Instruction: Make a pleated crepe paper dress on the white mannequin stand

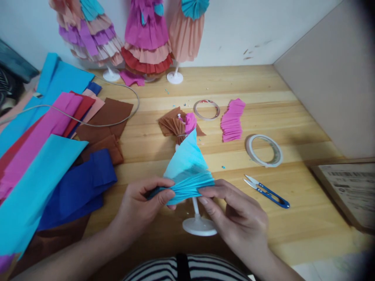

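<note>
Between my two hands is a piece of light blue crepe paper [189, 160], its lower part gathered into narrow pleats and its upper part fanning to a point. My left hand [146, 203] pinches the pleats at their left end. At the right end, the thumb and fingers of my right hand [234, 210] are closed on them too. Behind the paper rises a small stand with a white round base [199, 226]; its upper part is mostly hidden. Just beyond lies pleated brown paper [174, 124] with a pink piece [190, 123] beside it.
Thread snips [268, 192], a white tape roll [265, 151], a thinner roll [206, 110] and pleated pink paper [233, 120] lie to the right. Coloured sheets [43, 168] and a grey cable [137, 101] are at left. Paper dresses [148, 35] stand along the wall. A cardboard box [348, 191] sits far right.
</note>
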The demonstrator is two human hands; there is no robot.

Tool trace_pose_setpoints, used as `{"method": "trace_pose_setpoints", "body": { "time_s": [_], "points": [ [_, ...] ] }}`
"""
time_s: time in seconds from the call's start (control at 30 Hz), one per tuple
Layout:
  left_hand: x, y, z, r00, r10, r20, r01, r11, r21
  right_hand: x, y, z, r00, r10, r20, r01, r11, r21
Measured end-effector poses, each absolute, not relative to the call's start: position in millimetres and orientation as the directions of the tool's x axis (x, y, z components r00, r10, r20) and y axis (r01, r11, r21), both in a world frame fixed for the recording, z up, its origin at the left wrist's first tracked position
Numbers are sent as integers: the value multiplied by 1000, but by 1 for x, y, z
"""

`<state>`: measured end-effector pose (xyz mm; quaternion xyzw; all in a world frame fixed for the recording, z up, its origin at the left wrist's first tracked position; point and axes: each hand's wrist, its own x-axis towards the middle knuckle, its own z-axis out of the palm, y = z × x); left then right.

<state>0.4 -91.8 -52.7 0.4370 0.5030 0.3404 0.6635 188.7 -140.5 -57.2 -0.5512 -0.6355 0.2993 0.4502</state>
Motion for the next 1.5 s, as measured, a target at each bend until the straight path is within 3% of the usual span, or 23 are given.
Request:
{"method": "trace_pose_setpoints", "body": {
  "time_s": [0.1,0.2,0.3,0.37,0.5,0.77,1.07,1.27,1.5],
  "points": [
    [1,-90,-51,260,885,-387,-21,406,914,189,-140,-59,15,959,283,465,244,-851],
    [1,-87,-49,268,873,-407,-16,426,904,190,-139,-59,1,920,392,627,305,-717],
    [1,-86,-48,269,865,-424,-6,441,897,192,-136,-56,-116,874,472,741,392,-545],
    [2,-86,-47,276,861,-427,-6,446,895,192,-132,-54,-231,867,442,734,453,-506],
    [2,-88,-47,290,853,-434,12,450,893,190,-125,-53,-348,862,369,680,503,-533],
    [1,-88,-48,336,845,-416,46,427,903,194,-118,-59,-333,854,399,662,513,-546],
    [-6,-88,-48,379,821,-426,62,437,897,193,-118,-59,-242,858,454,574,504,-646],
    [-8,-87,-51,425,890,-166,185,95,978,191,-117,-60,-225,868,443,553,488,-675],
    [-10,-84,-57,495,860,-124,175,41,984,192,-119,-59,-228,891,393,506,453,-734]
  ]
}}
